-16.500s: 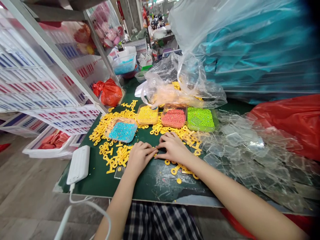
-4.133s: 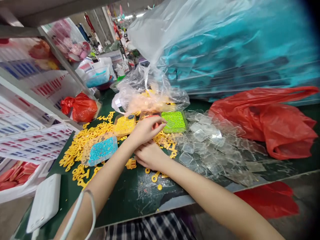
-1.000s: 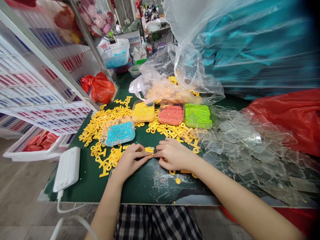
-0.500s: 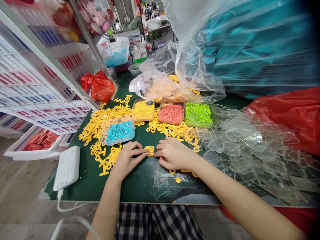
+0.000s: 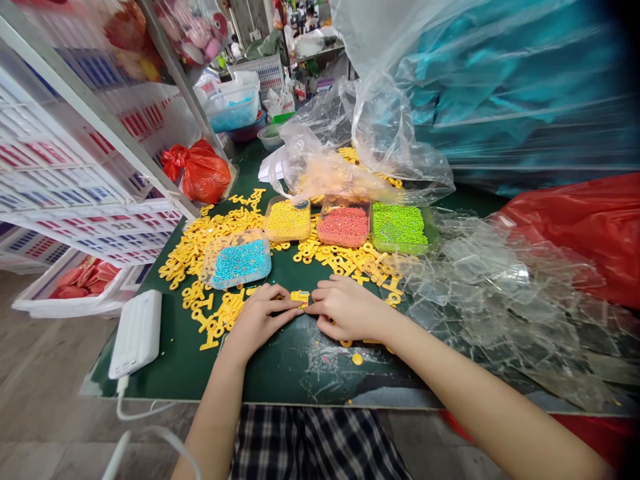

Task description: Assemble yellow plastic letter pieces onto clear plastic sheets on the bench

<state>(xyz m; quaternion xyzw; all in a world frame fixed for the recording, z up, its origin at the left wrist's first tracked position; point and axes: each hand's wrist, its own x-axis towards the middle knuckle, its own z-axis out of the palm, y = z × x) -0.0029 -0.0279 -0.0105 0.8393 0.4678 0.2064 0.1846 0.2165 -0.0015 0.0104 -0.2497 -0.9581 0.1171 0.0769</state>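
A small yellow plastic piece lies on the green table mat, pinched from both sides. My left hand presses its fingertips on the piece's left edge, and my right hand holds its right edge. Loose yellow key-shaped pieces are scattered beyond and to the left of my hands. Behind them stand trays of beads: blue, yellow, pink and green.
A heap of clear plastic covers fills the right side. Red plastic bags sit far right and back left. A white power bank with a cable lies at the left edge. Clear bags and shelving stand behind.
Over the last second both hands stay on the small yellow piece with only slight finger shifts. About four seconds ago my left hand was reaching over to the bead trays.
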